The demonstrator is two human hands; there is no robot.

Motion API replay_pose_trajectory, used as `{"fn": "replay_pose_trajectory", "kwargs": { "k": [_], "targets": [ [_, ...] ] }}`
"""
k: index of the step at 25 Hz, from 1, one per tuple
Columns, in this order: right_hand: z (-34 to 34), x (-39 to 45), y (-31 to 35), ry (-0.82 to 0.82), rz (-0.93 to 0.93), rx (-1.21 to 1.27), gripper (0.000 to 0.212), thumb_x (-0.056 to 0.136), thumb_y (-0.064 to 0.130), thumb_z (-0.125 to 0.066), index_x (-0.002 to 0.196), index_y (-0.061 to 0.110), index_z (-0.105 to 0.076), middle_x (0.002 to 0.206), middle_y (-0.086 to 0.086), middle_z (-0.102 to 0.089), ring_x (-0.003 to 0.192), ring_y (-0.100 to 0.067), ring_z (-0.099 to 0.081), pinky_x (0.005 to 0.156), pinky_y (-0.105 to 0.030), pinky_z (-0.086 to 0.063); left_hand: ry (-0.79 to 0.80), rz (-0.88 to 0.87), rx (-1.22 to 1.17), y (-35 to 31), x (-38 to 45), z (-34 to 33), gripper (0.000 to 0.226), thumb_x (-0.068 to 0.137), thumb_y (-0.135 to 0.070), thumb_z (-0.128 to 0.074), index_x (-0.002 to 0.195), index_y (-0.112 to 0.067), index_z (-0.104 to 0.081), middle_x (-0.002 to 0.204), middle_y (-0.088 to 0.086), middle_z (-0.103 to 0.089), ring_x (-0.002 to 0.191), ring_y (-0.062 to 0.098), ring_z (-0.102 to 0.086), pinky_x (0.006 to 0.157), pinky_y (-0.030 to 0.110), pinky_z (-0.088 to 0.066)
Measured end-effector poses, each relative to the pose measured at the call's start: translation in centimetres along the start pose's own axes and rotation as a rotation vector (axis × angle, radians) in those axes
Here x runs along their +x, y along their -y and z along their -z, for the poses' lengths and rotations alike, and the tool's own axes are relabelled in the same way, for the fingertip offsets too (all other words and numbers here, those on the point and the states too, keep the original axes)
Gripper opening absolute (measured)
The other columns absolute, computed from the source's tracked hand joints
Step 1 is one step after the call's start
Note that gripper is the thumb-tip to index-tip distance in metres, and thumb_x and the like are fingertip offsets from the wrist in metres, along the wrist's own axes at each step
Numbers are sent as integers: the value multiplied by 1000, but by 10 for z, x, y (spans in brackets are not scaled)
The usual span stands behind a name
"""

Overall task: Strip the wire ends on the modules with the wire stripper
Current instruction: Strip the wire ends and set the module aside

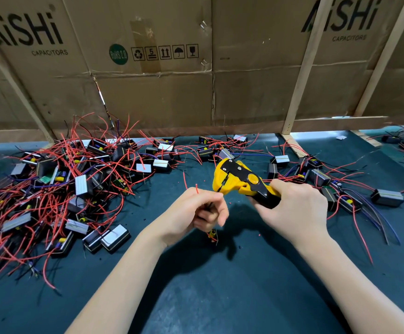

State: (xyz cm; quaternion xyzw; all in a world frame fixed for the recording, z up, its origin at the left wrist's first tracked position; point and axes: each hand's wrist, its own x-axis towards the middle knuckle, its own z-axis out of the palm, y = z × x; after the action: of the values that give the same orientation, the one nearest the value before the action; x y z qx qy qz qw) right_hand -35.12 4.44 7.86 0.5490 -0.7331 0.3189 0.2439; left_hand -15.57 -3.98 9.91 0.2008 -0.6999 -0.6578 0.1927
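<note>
Now feeding: guide the red wire [197,188] end squarely into the wire stripper [240,183] mouth, then squeeze. Left hand [191,216] pinches the wire, module [212,235] dangling beneath it; right hand [297,209] grips the stripper handles, head angled toward the left hand. Both hover above the tabletop [220,297], module pile [58,186] at left.

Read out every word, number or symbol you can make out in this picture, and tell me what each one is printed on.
"AiSHi CAPACITORS": left cardboard box.
"AiSHi CAPACITORS": right cardboard box, partly crossed by a wooden slat.
"RoHS 2.0": green round mark on the middle cardboard.
"5": inside the stacking symbol in the row of handling pictograms (recycle, arrows up, umbrella, glass).
Modules, wire stripper: no readable text.
</note>
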Motion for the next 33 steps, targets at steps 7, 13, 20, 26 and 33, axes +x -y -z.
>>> {"fn": "replay_pose_trajectory", "kwargs": {
  "k": [7, 13, 20, 26, 33],
  "targets": [
    [-10, 1, -10, 13, -150, 36, 47, 74, 59, -68, 73, 13, -55, 70, -5, -59, 71, -35, -60, 61, -36, -39, -10, 9, -361, 4, 7, 3, 28, 76, -32, -36, 87, -7, -44, 64, 3, -34, 56, 14, -28, 55, 27, -24],
    [-15, 1, -15, -16, -152, -8, 46, 76, 54, -71, 80, 11, -57, 73, -6, -58, 75, -36, -59, 66, -39, -38, -153, 53, -161, 18, 15, -16, 40, 91, -50, -42, 91, -11, -52, 62, 0, -30, 47, 9, -20, 46, 20, -15],
    [-16, 1, -17, 5, -174, 0, 47, 77, 58, -67, 80, 12, -56, 72, -5, -58, 76, -35, -58, 67, -39, -37, -228, 39, 116, 22, 14, -21, 41, 105, -32, -37, 66, -20, -46, 55, -12, -32, 44, 3, -24, 40, 11, -19],
    [-17, 0, -19, 1, -143, -46, 54, 76, 66, -53, 78, 13, -55, 72, -5, -58, 74, -34, -58, 66, -38, -35, -309, -109, -36, 18, 11, -10, 30, 97, -34, -56, 70, -22, -63, 55, -12, -31, 47, 10, -20, 45, 18, -17],
    [-18, -1, -18, 15, -137, -58, 50, 75, 60, -70, 81, 12, -57, 73, -6, -59, 75, -34, -58, 68, -39, -37, -529, -144, 206, 20, 11, -5, 30, 95, -26, -62, 66, -23, -67, 48, -11, -32, 43, 7, -26, 45, 14, -23]
  ]
}}
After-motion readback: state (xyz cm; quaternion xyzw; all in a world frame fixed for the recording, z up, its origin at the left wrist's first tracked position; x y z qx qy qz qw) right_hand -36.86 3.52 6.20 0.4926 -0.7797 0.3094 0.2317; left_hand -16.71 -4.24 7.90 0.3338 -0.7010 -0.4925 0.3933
